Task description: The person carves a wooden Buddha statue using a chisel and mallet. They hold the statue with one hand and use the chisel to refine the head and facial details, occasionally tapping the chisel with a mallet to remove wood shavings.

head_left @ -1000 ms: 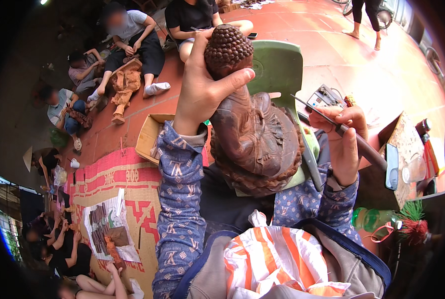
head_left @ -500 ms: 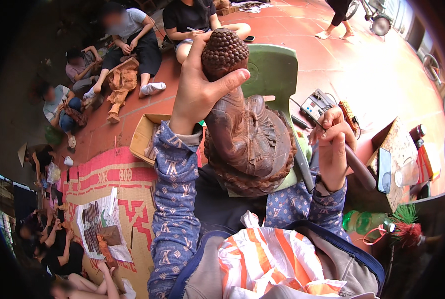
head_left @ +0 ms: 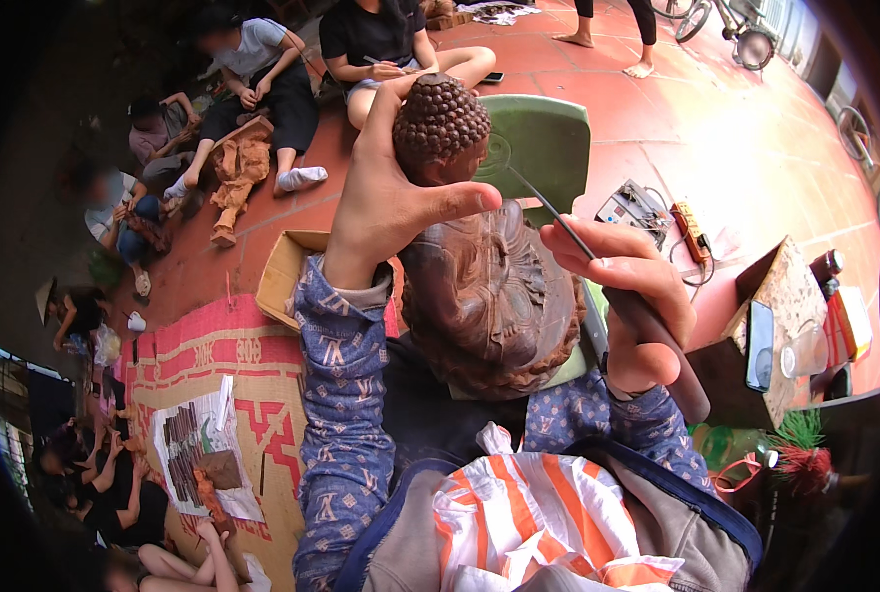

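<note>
A dark brown wooden Buddha statue (head_left: 499,306), with knobbed curls on its head and a seated, robed body, leans in front of me against a green plastic chair (head_left: 553,138). My left hand (head_left: 376,202) grips the statue's head from the left and behind, its thumb stretched across the neck and shoulder. In my right hand (head_left: 637,281) is a slim carving tool (head_left: 682,370) with a thick dark handle and a thin metal shaft. The shaft points up and left, its tip near the statue's face; whether it touches, I cannot tell.
On the right are a control box (head_left: 632,207), an orange power strip (head_left: 692,232), a phone (head_left: 759,345) on a board and a green bottle (head_left: 726,444). A cardboard box (head_left: 280,281) lies left. Several people sit farther off, near a patterned mat (head_left: 198,360) with tools.
My right hand has moved left toward the statue, and the carving tool's tip now points near its face. The statue's head has shifted slightly down. A person behind has stepped left.
</note>
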`<state>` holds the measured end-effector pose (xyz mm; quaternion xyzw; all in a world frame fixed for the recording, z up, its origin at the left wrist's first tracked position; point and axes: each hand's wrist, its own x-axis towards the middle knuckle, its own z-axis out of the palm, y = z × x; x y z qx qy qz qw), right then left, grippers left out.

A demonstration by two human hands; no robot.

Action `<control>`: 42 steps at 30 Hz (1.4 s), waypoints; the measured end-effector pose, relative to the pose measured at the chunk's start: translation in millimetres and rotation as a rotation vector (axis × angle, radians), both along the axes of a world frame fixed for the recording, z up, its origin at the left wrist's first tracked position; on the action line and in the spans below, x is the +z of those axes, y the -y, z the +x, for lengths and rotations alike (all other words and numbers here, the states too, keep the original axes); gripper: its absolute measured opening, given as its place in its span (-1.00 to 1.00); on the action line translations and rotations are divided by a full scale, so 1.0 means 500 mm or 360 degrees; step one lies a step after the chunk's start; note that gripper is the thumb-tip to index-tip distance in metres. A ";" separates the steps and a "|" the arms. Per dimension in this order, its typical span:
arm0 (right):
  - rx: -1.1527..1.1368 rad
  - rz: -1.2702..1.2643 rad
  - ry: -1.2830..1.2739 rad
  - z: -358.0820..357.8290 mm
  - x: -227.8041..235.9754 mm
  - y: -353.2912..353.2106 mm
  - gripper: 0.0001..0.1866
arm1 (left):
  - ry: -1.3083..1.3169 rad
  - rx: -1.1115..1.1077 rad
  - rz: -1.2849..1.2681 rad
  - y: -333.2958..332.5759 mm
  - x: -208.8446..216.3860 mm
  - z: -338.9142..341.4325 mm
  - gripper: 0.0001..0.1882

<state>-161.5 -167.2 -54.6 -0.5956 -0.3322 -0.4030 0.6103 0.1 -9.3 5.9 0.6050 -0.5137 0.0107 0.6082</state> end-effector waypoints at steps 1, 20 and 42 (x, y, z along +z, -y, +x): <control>-0.0067 -0.0119 -0.0001 0.006 -0.001 0.002 -0.23 | -0.0048 0.0002 0.0022 -0.003 -0.004 0.002 -0.04; 0.0013 -0.0850 0.0213 0.113 0.005 0.044 -0.68 | -0.0297 0.0152 -0.0079 0.013 -0.020 -0.021 0.11; -0.0272 -0.1021 0.0257 0.100 0.052 0.038 -0.70 | -0.0092 0.0180 -0.0041 0.005 -0.011 -0.019 -0.18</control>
